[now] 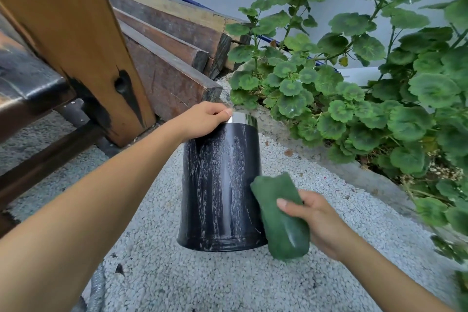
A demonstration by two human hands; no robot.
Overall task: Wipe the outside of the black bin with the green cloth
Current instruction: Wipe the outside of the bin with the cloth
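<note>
The black bin [219,185] stands on the pebbled ground [177,273] beside the planter's concrete edge [354,172], its glossy wall streaked with pale wet smears below a silvery rim band. The left hand [202,121] curls over that rim, gripping it. The right hand [319,220] is clenched around the bunched green cloth [278,218], which touches the bin's lower right side.

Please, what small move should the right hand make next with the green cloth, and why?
Probably press the green cloth onto the black bin wall and stroke along it. The right hand holds the cloth at the bin's right edge, the left hand steadies the silver-rimmed end, and pale streaks cover the wall.
</note>
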